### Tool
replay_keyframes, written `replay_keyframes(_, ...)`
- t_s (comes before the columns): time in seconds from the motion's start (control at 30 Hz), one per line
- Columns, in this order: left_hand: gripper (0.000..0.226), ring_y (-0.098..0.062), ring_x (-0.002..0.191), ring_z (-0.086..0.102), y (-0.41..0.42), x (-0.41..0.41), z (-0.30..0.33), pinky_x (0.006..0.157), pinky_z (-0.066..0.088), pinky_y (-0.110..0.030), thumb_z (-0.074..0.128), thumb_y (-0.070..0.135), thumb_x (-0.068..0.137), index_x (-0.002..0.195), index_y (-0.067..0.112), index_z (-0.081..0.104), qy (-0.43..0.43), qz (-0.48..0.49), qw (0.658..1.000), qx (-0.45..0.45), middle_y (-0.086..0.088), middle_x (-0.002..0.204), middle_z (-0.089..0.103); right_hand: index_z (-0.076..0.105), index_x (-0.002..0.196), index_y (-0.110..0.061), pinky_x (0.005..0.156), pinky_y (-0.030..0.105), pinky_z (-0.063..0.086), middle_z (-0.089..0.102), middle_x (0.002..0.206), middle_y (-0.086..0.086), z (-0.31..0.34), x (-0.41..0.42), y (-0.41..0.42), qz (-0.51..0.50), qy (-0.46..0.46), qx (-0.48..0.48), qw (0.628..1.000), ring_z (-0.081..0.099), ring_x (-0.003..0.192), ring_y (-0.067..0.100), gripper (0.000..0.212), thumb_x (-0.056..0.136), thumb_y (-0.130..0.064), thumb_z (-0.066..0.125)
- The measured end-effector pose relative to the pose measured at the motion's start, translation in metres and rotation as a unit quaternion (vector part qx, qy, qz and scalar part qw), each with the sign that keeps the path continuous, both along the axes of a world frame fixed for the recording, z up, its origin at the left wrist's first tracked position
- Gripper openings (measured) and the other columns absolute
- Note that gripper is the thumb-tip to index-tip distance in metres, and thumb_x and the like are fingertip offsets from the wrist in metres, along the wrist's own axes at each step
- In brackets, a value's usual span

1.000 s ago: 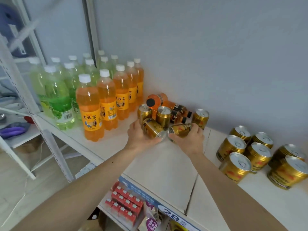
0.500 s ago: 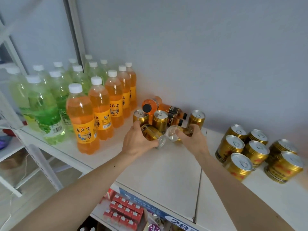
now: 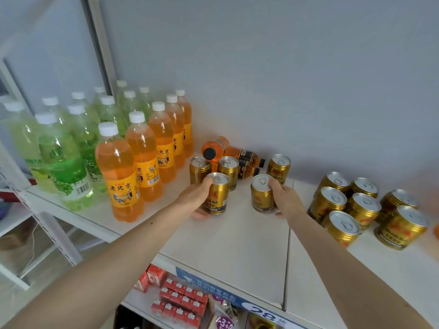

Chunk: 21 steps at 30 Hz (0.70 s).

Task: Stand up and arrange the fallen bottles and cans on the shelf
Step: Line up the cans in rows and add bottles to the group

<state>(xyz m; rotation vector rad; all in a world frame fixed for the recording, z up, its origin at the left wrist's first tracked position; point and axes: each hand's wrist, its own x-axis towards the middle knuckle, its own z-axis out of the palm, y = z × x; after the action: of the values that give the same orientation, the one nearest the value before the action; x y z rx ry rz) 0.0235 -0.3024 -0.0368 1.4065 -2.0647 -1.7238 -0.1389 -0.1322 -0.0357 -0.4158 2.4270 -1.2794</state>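
Two gold cans stand upright on the shelf [image 3: 237, 252], each clasped by one hand. The left hand [image 3: 197, 200] wraps the left can [image 3: 217, 193]; the right hand [image 3: 285, 198] wraps the right can [image 3: 261, 193]. The hands are apart, with bare shelf between them. Both cans appear to rest on their bases, though contact under the fingers is partly hidden.

Progress, as judged: the can part of this cluster looks nearly done. Behind the left can stand two more upright cans [image 3: 228, 168], and behind the right can a third [image 3: 279, 166]. What remains is the group of fallen bottles [image 3: 240, 154], small orange ones with black caps, lying on their sides behind these cans against the wall [image 3: 285, 79]; one is propped with its cap toward the camera. How many lie there cannot be told exactly.

Surroundings, relative to the left can: to its left stand orange soda bottles [image 3: 140, 150] in a row, and beyond them green soda bottles [image 3: 66, 153], all upright. Well to the right of the right can sits a block of gold cans [image 3: 363, 205], upright as far as can be seen.

Obstruction, as judged: the upright cans form a fence before the fallen bottles, so reaching them means going over or between the cans, with some risk of toppling one.
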Motion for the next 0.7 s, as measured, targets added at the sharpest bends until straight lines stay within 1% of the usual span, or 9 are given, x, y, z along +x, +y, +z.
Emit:
replay_keyframes(0.1, 0.086, -0.023, 0.066, 0.072, 0.001, 0.004, -0.002, 0.052, 0.056, -0.028, 0.03, 0.083, 0.076, 0.133, 0.019, 0.042, 0.028, -0.029, 0.999, 0.002, -0.016, 0.109, 0.066, 0.054, 0.11, -0.025, 0.086, 0.044, 0.053, 0.057, 0.106, 0.005, -0.004, 0.001, 0.001, 0.002, -0.001, 0.002, 1.0, 0.056, 0.091, 0.023, 0.043, 0.092, -0.058, 0.034)
replay_keyframes(0.2, 0.077, -0.02, 0.065, 0.072, 0.004, 0.008, -0.007, 0.054, 0.057, -0.028, 0.03, 0.086, 0.072, 0.118, 0.026, 0.046, 0.056, -0.058, 0.997, -0.013, -0.005, 0.088, 0.067, 0.054, 0.128, -0.023, 0.092, 0.043, 0.05, 0.053, 0.108, 0.001, -0.006, 0.002, 0.002, 0.021, -0.015, -0.011, 1.0, 0.054, 0.1, 0.023, 0.06, 0.091, -0.065, 0.032)
replay_keyframes(0.23, 0.076, -0.019, 0.065, 0.072, 0.004, 0.01, -0.01, 0.054, 0.056, -0.027, 0.029, 0.087, 0.071, 0.115, 0.027, 0.046, 0.063, -0.067, 0.995, -0.023, -0.002, 0.086, 0.065, 0.052, 0.131, -0.022, 0.094, 0.043, 0.048, 0.052, 0.109, 0.0, -0.007, 0.003, 0.003, 0.034, -0.02, -0.014, 0.999, 0.054, 0.104, 0.022, 0.065, 0.09, -0.068, 0.032)
replay_keyframes(0.33, 0.073, -0.015, 0.078, 0.067, 0.0, 0.015, -0.02, 0.052, 0.053, -0.024, 0.03, 0.085, 0.072, 0.116, 0.03, 0.049, 0.071, -0.097, 0.984, -0.133, 0.005, 0.101, 0.063, 0.053, 0.124, -0.024, 0.092, 0.036, 0.043, 0.059, 0.118, -0.005, -0.01, 0.006, 0.007, 0.071, -0.006, -0.046, 0.996, 0.054, 0.106, 0.017, 0.063, 0.082, -0.071, 0.047)
replay_keyframes(0.4, 0.067, -0.011, 0.094, 0.061, -0.004, 0.015, -0.028, 0.065, 0.051, -0.023, 0.05, 0.077, 0.073, 0.119, 0.028, 0.053, 0.11, -0.11, 0.964, -0.214, 0.009, 0.111, 0.062, 0.051, 0.126, -0.025, 0.09, 0.031, 0.043, 0.061, 0.121, -0.006, -0.013, 0.009, 0.007, 0.07, 0.028, -0.064, 0.995, 0.055, 0.106, 0.013, 0.064, 0.075, -0.06, 0.068)
replay_keyframes(0.43, 0.065, -0.01, 0.099, 0.06, -0.005, 0.015, -0.031, 0.074, 0.05, -0.023, 0.064, 0.069, 0.068, 0.119, 0.03, 0.054, 0.136, -0.116, 0.96, -0.217, 0.011, 0.112, 0.062, 0.049, 0.127, -0.024, 0.088, 0.029, 0.043, 0.06, 0.119, -0.007, -0.013, 0.011, 0.006, 0.064, 0.052, -0.064, 0.995, 0.055, 0.104, 0.012, 0.068, 0.071, -0.053, 0.075)
replay_keyframes(0.5, 0.075, -0.009, 0.106, 0.059, -0.005, 0.013, -0.034, 0.085, 0.049, -0.025, 0.082, 0.053, 0.058, 0.122, 0.036, 0.049, 0.169, -0.131, 0.959, -0.188, 0.015, 0.116, 0.06, 0.048, 0.126, -0.022, 0.084, 0.028, 0.045, 0.061, 0.115, -0.006, -0.013, 0.014, 0.001, 0.051, 0.105, -0.048, 0.992, 0.056, 0.103, 0.012, 0.072, 0.067, -0.047, 0.081)
replay_keyframes(0.57, 0.085, -0.008, 0.109, 0.054, -0.003, 0.009, -0.036, 0.089, 0.046, -0.024, 0.087, 0.043, 0.055, 0.128, 0.036, 0.044, 0.181, -0.128, 0.959, -0.177, 0.017, 0.121, 0.055, 0.049, 0.125, -0.019, 0.084, 0.03, 0.048, 0.062, 0.116, -0.002, -0.012, 0.016, -0.002, 0.037, 0.133, -0.03, 0.99, 0.058, 0.107, 0.017, 0.071, 0.068, -0.045, 0.082)
replay_keyframes(0.7, 0.08, -0.007, 0.108, 0.051, 0.001, 0.002, -0.039, 0.086, 0.042, -0.022, 0.087, 0.038, 0.06, 0.128, 0.032, 0.046, 0.21, -0.095, 0.954, -0.192, 0.016, 0.119, 0.055, 0.049, 0.127, -0.02, 0.08, 0.026, 0.045, 0.062, 0.118, -0.002, -0.01, 0.016, 0.003, 0.041, 0.126, -0.039, 0.99, 0.058, 0.104, 0.015, 0.068, 0.07, -0.041, 0.081)
